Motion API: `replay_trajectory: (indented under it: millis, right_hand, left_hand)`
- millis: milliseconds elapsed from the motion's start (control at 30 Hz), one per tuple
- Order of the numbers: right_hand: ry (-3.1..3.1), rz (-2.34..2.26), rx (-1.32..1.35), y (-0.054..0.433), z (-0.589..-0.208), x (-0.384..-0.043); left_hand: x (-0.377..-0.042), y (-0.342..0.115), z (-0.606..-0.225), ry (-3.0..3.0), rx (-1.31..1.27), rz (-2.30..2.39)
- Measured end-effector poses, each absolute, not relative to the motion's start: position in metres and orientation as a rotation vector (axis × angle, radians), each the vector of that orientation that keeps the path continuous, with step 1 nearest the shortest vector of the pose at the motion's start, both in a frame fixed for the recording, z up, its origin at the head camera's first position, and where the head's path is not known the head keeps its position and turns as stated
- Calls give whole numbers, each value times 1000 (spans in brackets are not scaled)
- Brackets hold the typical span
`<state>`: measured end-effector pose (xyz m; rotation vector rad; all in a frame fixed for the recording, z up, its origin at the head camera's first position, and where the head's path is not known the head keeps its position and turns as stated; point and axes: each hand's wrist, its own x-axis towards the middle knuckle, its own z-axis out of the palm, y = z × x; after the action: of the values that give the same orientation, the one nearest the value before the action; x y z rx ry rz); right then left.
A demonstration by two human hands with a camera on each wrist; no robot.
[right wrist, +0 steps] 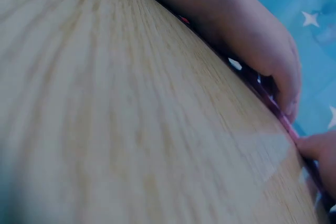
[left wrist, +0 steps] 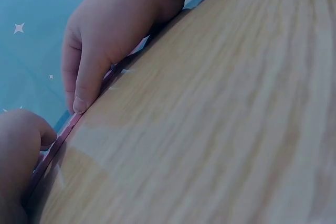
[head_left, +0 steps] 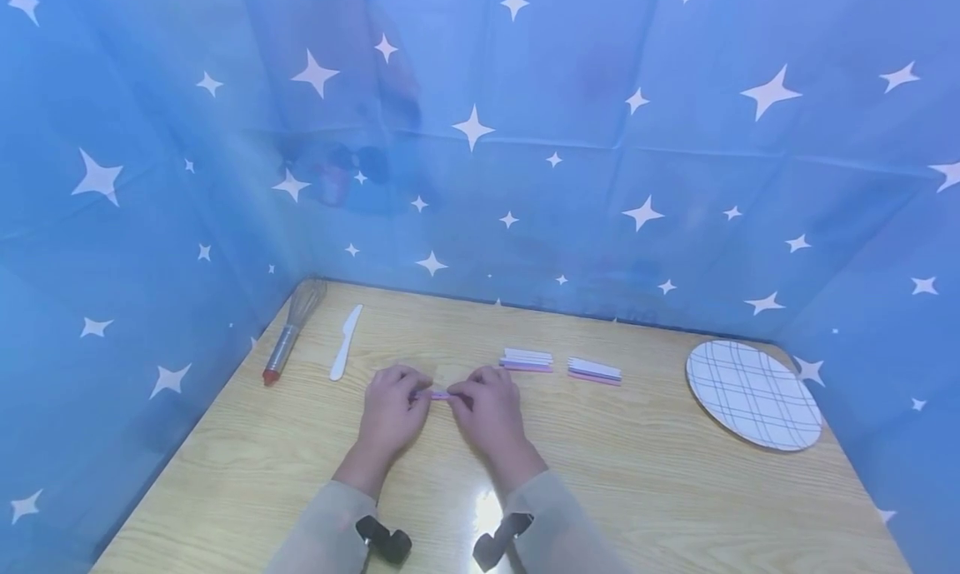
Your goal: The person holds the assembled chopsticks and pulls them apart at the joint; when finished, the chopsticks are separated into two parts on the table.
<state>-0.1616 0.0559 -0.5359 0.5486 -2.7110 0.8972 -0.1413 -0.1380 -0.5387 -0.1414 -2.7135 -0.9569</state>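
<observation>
Both hands are close together over the middle of the table. Between them spans a thin pink stick, lying low along the tabletop. The left hand pinches its left end between thumb and fingers, and the right hand pinches the right end. In the left wrist view, the pink stick shows between the two hands; their fingers cover the rest of it. The right wrist view shows the same stick touching both hands. Whether it is one stick or several side by side is hard to tell.
Beyond the right hand lie two small groups of white, blue and pink sticks, a left group and a right group. A white plastic knife and a whisk lie at the left. A white checked plate rests at the right edge.
</observation>
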Motion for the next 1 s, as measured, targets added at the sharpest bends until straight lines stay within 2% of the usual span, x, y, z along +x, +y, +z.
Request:
replay_trajectory:
  millis: [1000]
  right_hand:
    - [-2756,1032,443,58,-535,-164]
  left_hand:
    - [-145,-151,-535,-2652,-250,-1086]
